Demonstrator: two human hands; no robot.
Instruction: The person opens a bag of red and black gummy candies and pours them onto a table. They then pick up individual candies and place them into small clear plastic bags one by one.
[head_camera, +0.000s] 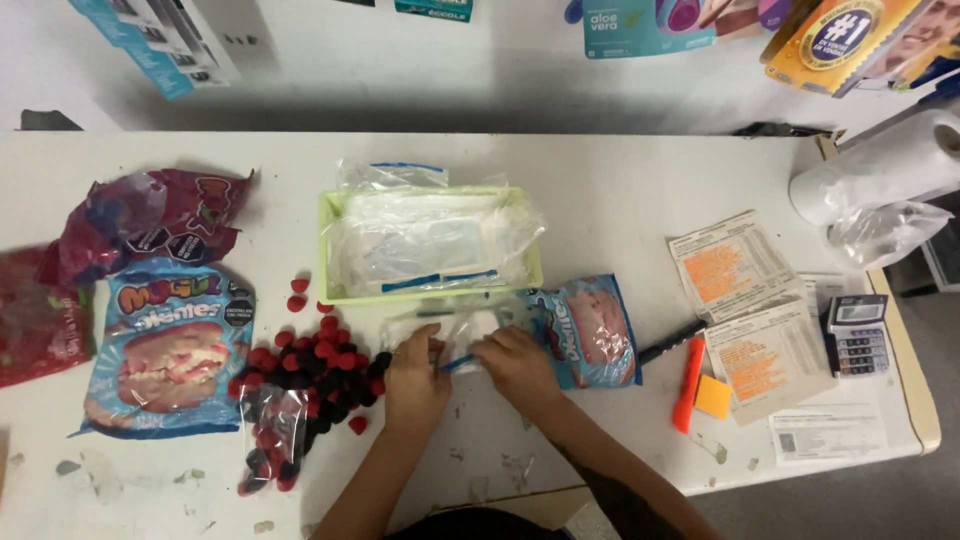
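Clear plastic is what both hands are on: a small zip bag (455, 330) lying flat on the white table (620, 180), just in front of the green tray (332, 250). Left hand (415, 375) is curled with fingers pinched on the left part of the bag near its blue zip strip, and right hand (515, 365) is closed down on the right part, fingertips pressing the same strip. Can't really tell what's inside the bag, it's too see-through and blurry.

Right beside the left hand there's a pile of red and black berry-shaped gummies (320, 365) loose on the table, a few red ones scattered up toward the tray. A filled little bag of the same gummies (270, 440) lies at the near edge of the pile. Touching the right hand's far side is a blue candy packet (590, 330) with pink stuff pictured on it.

The green tray is stuffed with more empty zip bags. Further left, a bigger blue candy packet (170, 345), with a crumpled dark red wrapper (150, 220) behind it.

Off to the right: an orange marker (688, 385), an orange sticky note pad (713, 397), some printed orange-and-white slips (750, 300), a calculator (857, 335), and a roll of plastic bags (880, 170) at the far corner.
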